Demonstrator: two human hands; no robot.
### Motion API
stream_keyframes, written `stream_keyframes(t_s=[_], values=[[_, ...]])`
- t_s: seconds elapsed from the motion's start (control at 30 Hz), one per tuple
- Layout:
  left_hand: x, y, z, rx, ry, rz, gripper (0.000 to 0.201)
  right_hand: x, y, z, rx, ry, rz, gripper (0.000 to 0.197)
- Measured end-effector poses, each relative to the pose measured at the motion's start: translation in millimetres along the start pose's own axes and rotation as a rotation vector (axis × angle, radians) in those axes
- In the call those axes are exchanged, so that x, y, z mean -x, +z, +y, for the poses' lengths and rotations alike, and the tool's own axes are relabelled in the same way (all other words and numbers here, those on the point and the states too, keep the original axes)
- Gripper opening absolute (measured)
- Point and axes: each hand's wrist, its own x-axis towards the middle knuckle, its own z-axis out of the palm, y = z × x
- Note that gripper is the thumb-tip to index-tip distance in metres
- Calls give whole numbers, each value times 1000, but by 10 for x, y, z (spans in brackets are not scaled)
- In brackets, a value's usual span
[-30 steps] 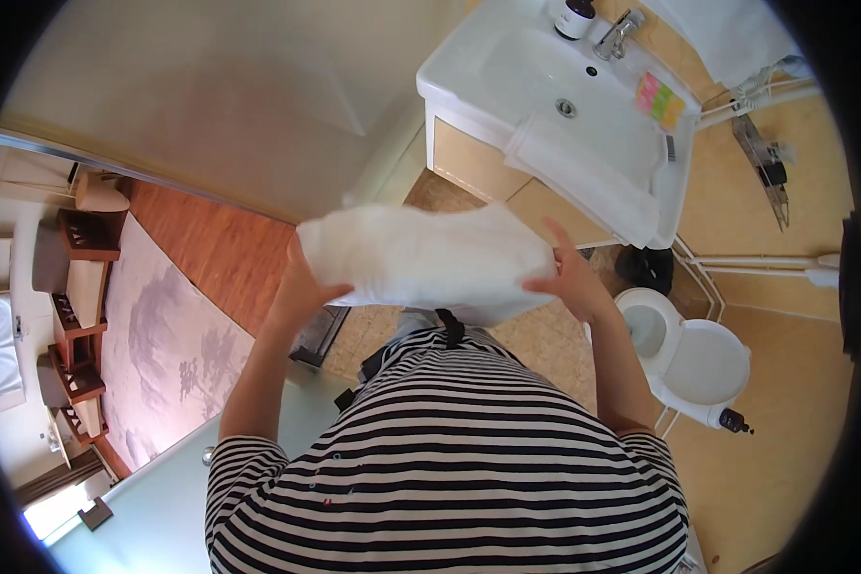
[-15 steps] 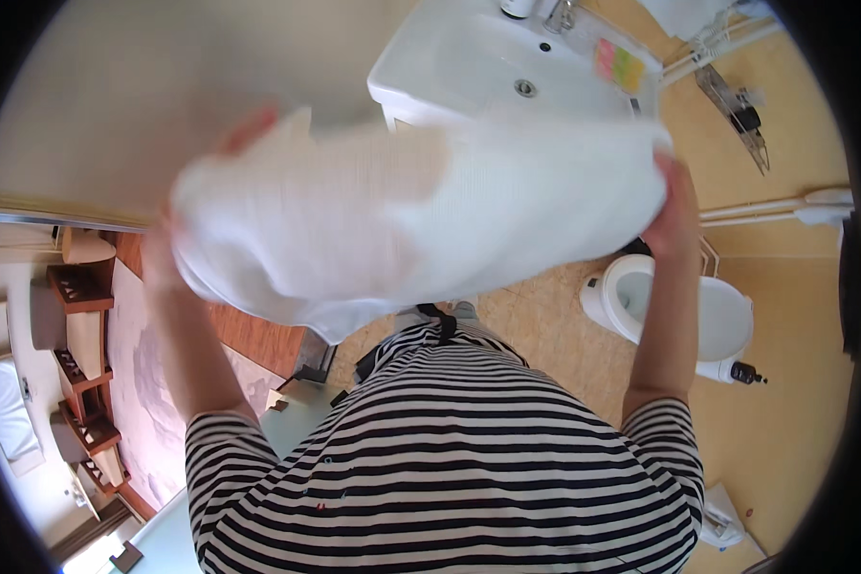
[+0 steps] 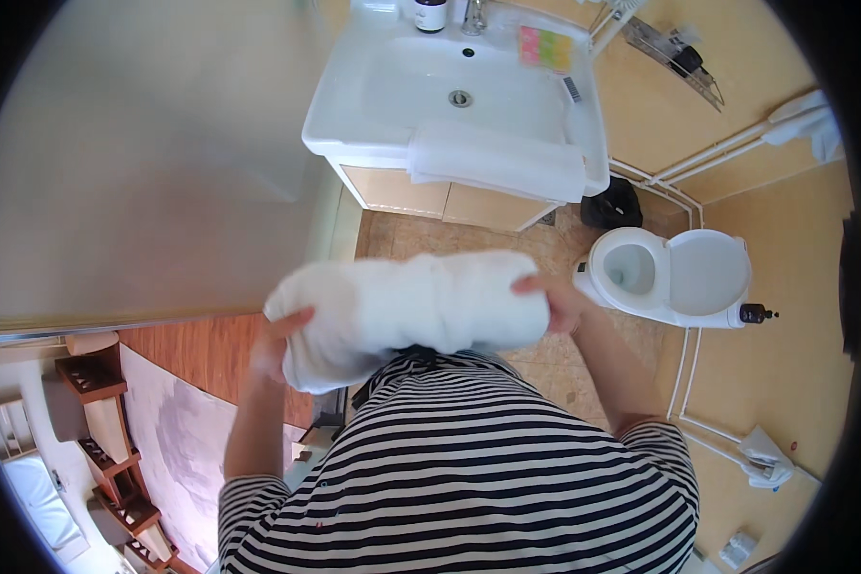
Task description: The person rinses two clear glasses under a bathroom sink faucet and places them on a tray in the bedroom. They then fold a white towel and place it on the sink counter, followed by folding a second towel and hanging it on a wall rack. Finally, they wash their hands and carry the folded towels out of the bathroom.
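A white cloth, which looks like a towel (image 3: 407, 301), is bunched into a thick folded bundle in front of my waist. My left hand (image 3: 279, 342) grips its left end, thumb on top. At the opposite end, my right hand (image 3: 557, 304) holds the bundle with its thumb over the upper face. The fingers under the cloth are hidden. Beyond it, another white folded cloth (image 3: 497, 165) lies over the front rim of the white washbasin (image 3: 392, 91).
A toilet (image 3: 631, 273) with its lid raised stands to the right, beside a black bag (image 3: 612, 203). On the basin are a dark bottle (image 3: 430, 14), a tap (image 3: 474, 19) and a colourful packet (image 3: 545, 48). A frosted panel (image 3: 163, 172) rises at left.
The cloth has come down and nearer to my body, from spread wide to a shorter folded bundle. Both hands have moved closer together. The basin's front and the cloth on it now show.
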Motion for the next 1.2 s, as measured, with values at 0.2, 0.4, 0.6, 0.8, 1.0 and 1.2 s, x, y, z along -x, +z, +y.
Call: stream_keyframes(t_s=[0.2, 0.4, 0.6, 0.8, 1.0, 1.2], values=[[-166, 1193, 1002, -404, 637, -66, 50, 737, 420, -1406, -29, -715, 180, 45], [-942, 2437, 2001, -637, 806, -249, 40, 1381, 665, -2898, 310, -1058, 85, 59], [-1649, 2717, 2167, -618, 950, -350, 39, 1262, 417, -3352, 377, -1069, 6, 64], [-1816, 1619, 834, -1133, 1170, -262, 43, 579, -668, -2322, 139, -782, -67, 50], [-2488, 1180, -289, -909, 560, -123, 44, -262, -1339, -1550, 37, -462, 226, 56], [-2344, 1441, 114, -1185, 636, -31, 38, -199, -1308, -1521, 258, -610, 250, 56]])
